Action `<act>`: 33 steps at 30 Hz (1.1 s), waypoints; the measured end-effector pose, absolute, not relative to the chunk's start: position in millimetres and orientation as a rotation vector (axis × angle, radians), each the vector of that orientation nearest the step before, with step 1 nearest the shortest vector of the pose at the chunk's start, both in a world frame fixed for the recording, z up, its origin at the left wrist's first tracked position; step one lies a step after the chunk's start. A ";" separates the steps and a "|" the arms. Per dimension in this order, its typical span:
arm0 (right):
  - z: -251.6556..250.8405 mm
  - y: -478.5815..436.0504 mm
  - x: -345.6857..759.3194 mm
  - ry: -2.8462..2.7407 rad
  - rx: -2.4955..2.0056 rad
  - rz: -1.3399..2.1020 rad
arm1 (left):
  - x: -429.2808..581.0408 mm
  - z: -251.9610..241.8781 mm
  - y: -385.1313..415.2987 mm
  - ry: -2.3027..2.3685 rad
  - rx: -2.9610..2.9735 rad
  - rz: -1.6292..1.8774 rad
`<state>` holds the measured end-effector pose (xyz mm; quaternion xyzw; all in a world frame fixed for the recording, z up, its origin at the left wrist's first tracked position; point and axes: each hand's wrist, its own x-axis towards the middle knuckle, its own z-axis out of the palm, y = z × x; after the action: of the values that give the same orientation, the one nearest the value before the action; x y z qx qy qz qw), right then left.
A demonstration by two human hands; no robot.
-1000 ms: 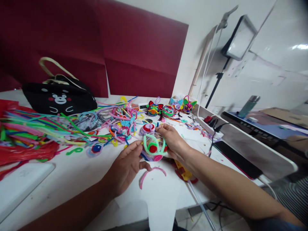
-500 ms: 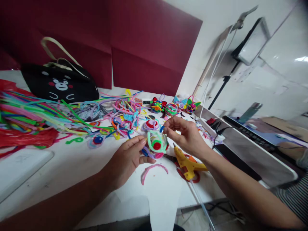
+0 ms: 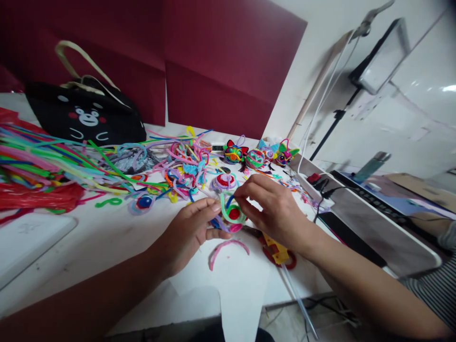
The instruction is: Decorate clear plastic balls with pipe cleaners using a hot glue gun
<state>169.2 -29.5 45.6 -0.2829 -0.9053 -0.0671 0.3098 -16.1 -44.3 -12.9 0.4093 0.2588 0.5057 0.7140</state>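
Observation:
My left hand (image 3: 188,232) grips the side of a small pipe-cleaner ball (image 3: 233,213), made of mint green, red, purple, blue and pink coils. My right hand (image 3: 280,206) pinches a short blue pipe cleaner (image 3: 231,200) between thumb and fingertips, laid against the ball's upper front. Its far end is hidden by the fingers. Below the ball, a curved pink pipe cleaner (image 3: 230,243) lies on the white table. A yellow glue gun (image 3: 276,251), partly covered by my right hand, rests over red-orange scissor handles (image 3: 292,261).
Bundled pipe cleaners (image 3: 42,156) spread over the left, with a black bag (image 3: 89,118) behind. Finished animal-faced balls (image 3: 234,153) stand at the back. A white box-like device (image 3: 35,247) lies front left. A dark phone-like slab (image 3: 351,240) and power strip (image 3: 322,204) are at right.
My right hand has moved left and slightly down, bringing the blue pipe cleaner onto the ball. It now covers the glue gun's nozzle. My left hand stays nearly in place.

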 end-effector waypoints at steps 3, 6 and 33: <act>45.7 -31.7 168.0 -2.411 -0.747 -0.197 | -16.4 -12.7 -44.7 0.603 0.915 1.101; 45.7 -34.5 167.0 -2.422 -0.748 -0.221 | -16.1 -14.0 -43.6 0.624 0.920 1.094; 43.8 -49.9 176.1 -2.309 -0.811 0.144 | -16.4 -12.8 -42.8 0.783 0.945 1.096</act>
<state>176.1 -49.9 43.8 -0.3114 -0.8863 0.0552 0.3383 -16.4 -42.8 -12.8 0.4210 0.3489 0.4883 0.6801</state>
